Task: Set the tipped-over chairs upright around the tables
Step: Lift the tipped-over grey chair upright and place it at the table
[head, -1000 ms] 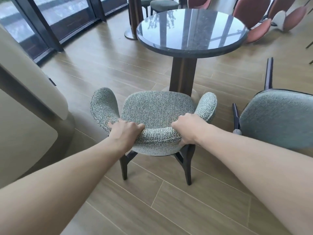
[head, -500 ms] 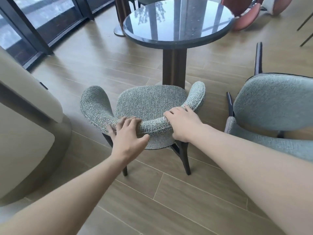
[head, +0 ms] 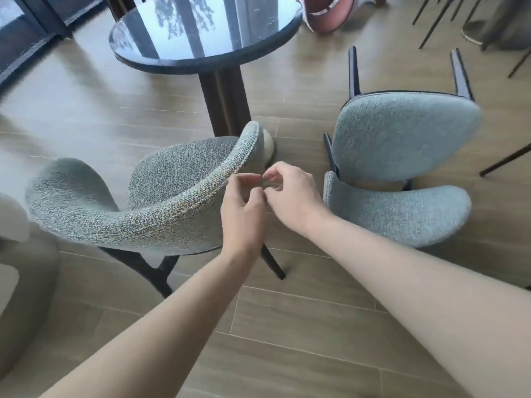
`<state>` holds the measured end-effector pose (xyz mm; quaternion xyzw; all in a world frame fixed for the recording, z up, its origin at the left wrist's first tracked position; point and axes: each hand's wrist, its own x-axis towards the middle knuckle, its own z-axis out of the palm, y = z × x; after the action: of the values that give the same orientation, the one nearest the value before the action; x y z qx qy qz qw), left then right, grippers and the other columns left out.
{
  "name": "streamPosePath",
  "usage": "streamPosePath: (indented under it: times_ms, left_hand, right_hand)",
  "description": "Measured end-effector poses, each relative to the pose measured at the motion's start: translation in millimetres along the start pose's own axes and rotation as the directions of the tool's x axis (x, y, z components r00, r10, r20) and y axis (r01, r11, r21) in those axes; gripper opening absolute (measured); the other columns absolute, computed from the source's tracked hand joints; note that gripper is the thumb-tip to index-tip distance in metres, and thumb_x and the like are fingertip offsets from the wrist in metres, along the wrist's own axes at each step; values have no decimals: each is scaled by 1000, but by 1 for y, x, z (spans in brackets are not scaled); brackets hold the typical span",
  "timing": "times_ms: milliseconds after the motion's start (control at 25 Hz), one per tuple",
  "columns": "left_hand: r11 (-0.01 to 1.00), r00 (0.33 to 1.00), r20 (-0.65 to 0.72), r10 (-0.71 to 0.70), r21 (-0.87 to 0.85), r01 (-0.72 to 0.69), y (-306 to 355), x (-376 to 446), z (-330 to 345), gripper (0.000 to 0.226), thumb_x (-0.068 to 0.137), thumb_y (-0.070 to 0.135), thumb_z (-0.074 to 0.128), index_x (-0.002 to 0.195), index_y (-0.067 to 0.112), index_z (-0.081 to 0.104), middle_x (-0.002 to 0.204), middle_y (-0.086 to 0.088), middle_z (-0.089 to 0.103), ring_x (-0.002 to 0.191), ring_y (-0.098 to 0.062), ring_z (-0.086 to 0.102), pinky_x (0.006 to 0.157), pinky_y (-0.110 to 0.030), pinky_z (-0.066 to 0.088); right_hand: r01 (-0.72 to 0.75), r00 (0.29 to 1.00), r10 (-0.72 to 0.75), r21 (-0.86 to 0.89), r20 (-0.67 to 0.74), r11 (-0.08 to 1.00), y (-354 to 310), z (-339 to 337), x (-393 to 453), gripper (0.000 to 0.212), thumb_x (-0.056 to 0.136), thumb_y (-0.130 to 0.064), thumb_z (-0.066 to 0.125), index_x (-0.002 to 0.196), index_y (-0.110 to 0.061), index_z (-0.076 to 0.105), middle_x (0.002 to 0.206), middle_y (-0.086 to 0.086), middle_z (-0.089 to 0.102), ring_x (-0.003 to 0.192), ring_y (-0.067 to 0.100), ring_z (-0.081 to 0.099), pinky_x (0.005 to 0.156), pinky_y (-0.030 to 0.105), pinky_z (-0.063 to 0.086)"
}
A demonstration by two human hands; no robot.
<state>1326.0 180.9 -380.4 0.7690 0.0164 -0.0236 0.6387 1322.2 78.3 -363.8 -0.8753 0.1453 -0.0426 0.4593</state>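
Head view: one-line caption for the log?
Both hands, left and right, off the upright grey chair by the round table; a second chair lies tipped over.

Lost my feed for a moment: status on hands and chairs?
Left hand and right hand off the upright chair, fingers together, no grip. Tipped chair on its side at right. Table just beyond.

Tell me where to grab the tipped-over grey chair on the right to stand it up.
Take the tipped-over chair by its curved backrest, reaching from this near side. The backrest lies nearest, while its legs point away toward the far floor, so lifting there should probably swing it upright.
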Motion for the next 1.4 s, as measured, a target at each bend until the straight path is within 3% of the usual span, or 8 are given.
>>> streamPosePath:
  times_ms: [200, 480, 600, 720, 920, 1080, 1240, 1400]
  left_hand:
    - [955, 961, 114, -251, -134, 265, -2, -35, 105, 27, 86, 1, 43, 90, 20, 61, 99, -9, 72, 94, -32, 70, 92, -54, 55]
    - [929, 936, 192, -295, -171, 327, 15, -79, 257, 24, 96, 6, 44, 108, 20, 60, 107, 1, 69, 73, -7, 71, 64, -24, 52]
    - [919, 921, 221, -322, -162, 360, 16, -103, 322, 21, 98, 9, 50, 111, 22, 59, 105, 3, 68, 79, -10, 70, 63, -23, 52]
    - [908, 916, 205, -346, -171, 382, 9, -102, 357, 15, 98, 14, 54, 109, 24, 59, 98, 6, 65, 83, -10, 68, 68, -26, 50]
    - [879, 885, 199, -421, -150, 452, -37, -96, 408, 18, 95, 23, 64, 112, 20, 60, 98, 9, 67, 91, -13, 68, 71, -27, 50]
    - [832, 852, 160, -499, -187, 523, -71, -71, 440, 26, 90, 33, 71, 110, 24, 58, 105, 7, 66, 91, -13, 69, 73, -28, 52]
    - [806, 827, 151, -542, -186, 562, -116, -33, 465, 49, 87, 40, 73, 125, 24, 48, 112, 5, 66, 98, -14, 70, 77, -31, 53]
    - [793, 803, 129, -582, -130, 596, -181, -5, 480, 54, 86, 42, 73, 129, 21, 48, 113, 4, 67, 98, -14, 70, 80, -34, 53]
  right_hand:
    - [-184, 980, 188, 59, -67, 981, 79, -68, -17, 20, 82, -11, 59, 96, -18, 71, 90, -3, 69, 92, 17, 62, 69, 19, 40]
    - [-294, 945, 301, 69, -127, 953, 178, -231, -29, 18, 87, -14, 57, 98, -20, 70, 86, -9, 64, 83, 15, 58, 67, 21, 38]
    - [-366, 910, 383, 124, -161, 922, 232, -304, -40, 18, 86, -14, 55, 95, -21, 69, 85, -6, 66, 74, 14, 60, 55, 21, 38]
    - [-426, 864, 468, 225, -187, 876, 273, -336, -41, 16, 85, -14, 56, 90, -22, 69, 91, 0, 69, 86, 20, 68, 63, 26, 47]
    - [-530, 782, 604, 342, -158, 776, 343, -339, -34, 12, 85, -16, 59, 84, -25, 68, 92, -3, 68, 99, 23, 69, 92, 46, 54]
    - [-573, 802, 598, 282, -2, 769, 385, -337, -4, 6, 86, -22, 66, 92, -20, 68, 95, 0, 69, 100, 25, 68, 89, 40, 52]
    - [-619, 775, 628, 283, 69, 732, 425, -340, 58, 21, 86, -33, 69, 100, -17, 66, 109, 8, 70, 99, 25, 68, 92, 45, 53]
    - [-751, 642, 702, 441, 309, 492, 485, -295, 75, 21, 88, -43, 68, 99, -27, 58, 116, 7, 64, 103, 20, 66, 86, 41, 56]
